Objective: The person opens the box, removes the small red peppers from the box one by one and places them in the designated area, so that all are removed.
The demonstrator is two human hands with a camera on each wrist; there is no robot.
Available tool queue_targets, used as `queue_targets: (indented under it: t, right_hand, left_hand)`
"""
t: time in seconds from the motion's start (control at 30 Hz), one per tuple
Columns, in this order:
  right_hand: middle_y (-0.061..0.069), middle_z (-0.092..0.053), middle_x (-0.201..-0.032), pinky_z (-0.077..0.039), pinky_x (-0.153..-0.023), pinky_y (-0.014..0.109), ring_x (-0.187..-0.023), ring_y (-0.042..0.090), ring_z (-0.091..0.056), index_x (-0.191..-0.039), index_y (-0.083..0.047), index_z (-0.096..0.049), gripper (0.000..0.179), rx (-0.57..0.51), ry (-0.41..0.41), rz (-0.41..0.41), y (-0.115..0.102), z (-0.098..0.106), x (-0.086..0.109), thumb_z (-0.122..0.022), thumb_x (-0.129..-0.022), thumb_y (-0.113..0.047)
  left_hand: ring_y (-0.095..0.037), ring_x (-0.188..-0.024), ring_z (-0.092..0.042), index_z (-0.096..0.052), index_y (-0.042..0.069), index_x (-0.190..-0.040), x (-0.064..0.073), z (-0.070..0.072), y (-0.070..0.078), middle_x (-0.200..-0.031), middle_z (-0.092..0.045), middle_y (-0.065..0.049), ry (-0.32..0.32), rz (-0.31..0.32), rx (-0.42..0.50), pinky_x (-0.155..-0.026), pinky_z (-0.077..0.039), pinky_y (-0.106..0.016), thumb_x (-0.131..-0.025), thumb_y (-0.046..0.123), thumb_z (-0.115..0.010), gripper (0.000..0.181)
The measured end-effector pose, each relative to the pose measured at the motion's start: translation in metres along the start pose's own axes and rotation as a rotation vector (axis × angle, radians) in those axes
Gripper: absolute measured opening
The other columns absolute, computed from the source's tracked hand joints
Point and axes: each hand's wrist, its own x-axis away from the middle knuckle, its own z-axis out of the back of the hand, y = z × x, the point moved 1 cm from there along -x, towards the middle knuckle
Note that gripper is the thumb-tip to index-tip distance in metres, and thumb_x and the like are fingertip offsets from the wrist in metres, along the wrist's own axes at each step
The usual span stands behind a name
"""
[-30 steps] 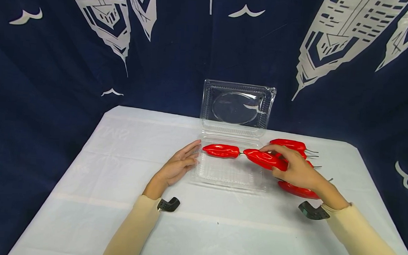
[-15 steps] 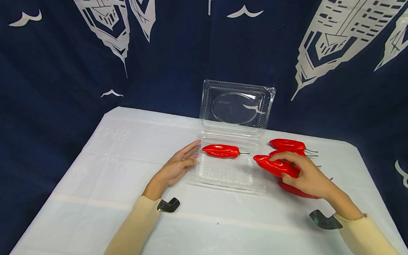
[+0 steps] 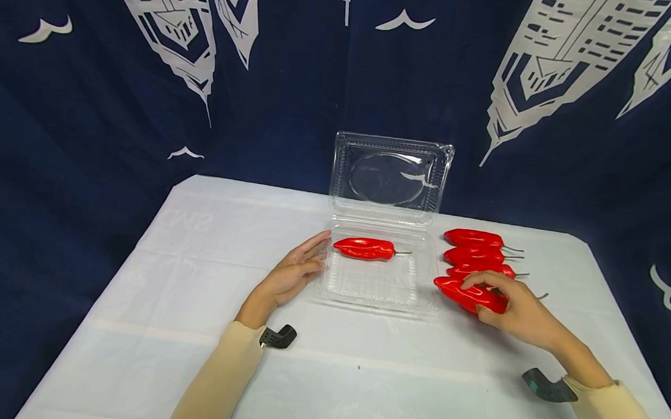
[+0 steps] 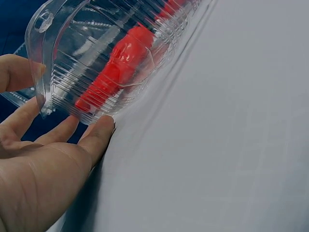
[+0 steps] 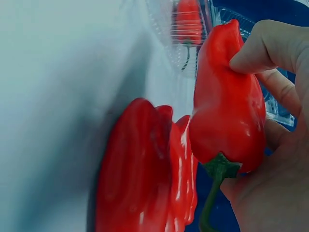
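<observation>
A red pepper (image 3: 364, 249) lies in the far part of the clear plastic clamshell box (image 3: 368, 290), its stem pointing right. My left hand (image 3: 291, 273) touches the box's left side with extended fingers; in the left wrist view the thumb (image 4: 99, 135) rests against the ribbed wall. My right hand (image 3: 526, 316) pinches another red pepper (image 5: 224, 106) between thumb and fingers, its green stem hanging toward the wrist. This pepper is raised over the nearest of several red peppers (image 3: 474, 255) lying in a column right of the box; that nearest one is mostly hidden.
The box's transparent lid (image 3: 391, 177) stands upright at the back, hinged to the base. A white cloth covers the table (image 3: 360, 382). Behind its far edge hangs a dark blue curtain (image 3: 296, 93) with white prints.
My right hand has carried its pepper from above the box's right side rightward and nearer to me, uncovering the pepper stem in the box. My left hand has stayed put.
</observation>
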Motion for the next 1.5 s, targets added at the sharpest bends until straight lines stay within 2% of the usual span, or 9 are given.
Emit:
queue_targets:
  t: [0.33, 0.6, 0.87, 1.2, 1.3, 1.43, 1.5]
  right_hand:
    - [-0.004, -0.064, -0.115, -0.046, -0.085, 0.012, -0.105, -0.009, -0.045, -0.111, -0.028, -0.066, 0.055, 0.038, 0.006, -0.032, 0.014, -0.006, 0.021, -0.084, -0.069, 0.002]
    - [-0.004, -0.065, -0.117, -0.035, -0.089, 0.001, -0.111, -0.015, -0.039, -0.112, -0.029, -0.067, 0.058, 0.033, 0.020, -0.028, 0.023, -0.007, 0.034, -0.087, -0.066, 0.001]
    - [0.000, -0.066, -0.117, -0.028, -0.091, -0.003, -0.111, -0.018, -0.038, -0.112, -0.026, -0.068, 0.058, 0.040, 0.044, -0.011, 0.030, -0.009, 0.044, -0.086, -0.066, 0.004]
    - [0.001, -0.067, -0.115, -0.023, -0.088, -0.004, -0.110, -0.017, -0.035, -0.111, -0.026, -0.069, 0.058, 0.067, 0.063, -0.078, 0.040, -0.005, 0.058, -0.088, -0.064, 0.001]
    - [0.005, -0.068, -0.116, -0.026, -0.086, -0.003, -0.108, -0.015, -0.036, -0.114, -0.025, -0.069, 0.060, 0.095, 0.063, -0.098, 0.043, -0.003, 0.061, -0.090, -0.063, -0.001]
    - [0.008, -0.067, -0.118, -0.032, -0.083, -0.001, -0.109, -0.001, -0.043, -0.117, -0.024, -0.068, 0.061, 0.125, 0.048, -0.132, 0.046, -0.003, 0.065, -0.090, -0.064, -0.003]
    - [0.010, -0.067, -0.119, -0.033, -0.082, 0.000, -0.112, 0.011, -0.047, -0.117, -0.024, -0.068, 0.061, 0.125, 0.040, -0.145, 0.047, -0.003, 0.066, -0.090, -0.065, -0.002]
  left_hand:
    - [-0.033, -0.154, -0.012, -0.025, 0.018, -0.160, 0.000, -0.001, 0.000, -0.169, -0.011, -0.008, -0.004, -0.007, -0.012, -0.123, -0.014, -0.052, -0.098, -0.007, -0.044, 0.070]
    - [-0.031, -0.154, -0.014, -0.027, 0.019, -0.159, -0.001, 0.000, -0.001, -0.168, -0.013, -0.007, 0.008, 0.002, -0.006, -0.123, -0.016, -0.049, -0.098, -0.007, -0.044, 0.069]
    - [-0.030, -0.154, -0.013, -0.028, 0.019, -0.159, -0.001, 0.001, -0.002, -0.168, -0.012, -0.007, 0.006, 0.001, -0.005, -0.124, -0.015, -0.049, -0.098, -0.006, -0.045, 0.068]
    - [-0.030, -0.154, -0.013, -0.028, 0.019, -0.159, 0.000, -0.001, 0.001, -0.168, -0.013, -0.007, 0.008, 0.001, -0.001, -0.123, -0.015, -0.050, -0.098, -0.006, -0.044, 0.068]
    - [-0.031, -0.154, -0.013, -0.027, 0.019, -0.160, 0.000, -0.001, 0.001, -0.168, -0.012, -0.007, 0.003, 0.001, -0.009, -0.124, -0.015, -0.050, -0.098, -0.006, -0.044, 0.069]
    - [-0.031, -0.154, -0.013, -0.027, 0.020, -0.160, 0.000, 0.000, 0.001, -0.168, -0.011, -0.007, 0.001, 0.003, -0.013, -0.124, -0.015, -0.049, -0.098, -0.006, -0.044, 0.069]
    - [-0.031, -0.154, -0.013, -0.027, 0.019, -0.160, 0.000, 0.000, 0.000, -0.168, -0.011, -0.007, 0.000, 0.003, -0.012, -0.124, -0.015, -0.049, -0.098, -0.006, -0.044, 0.068]
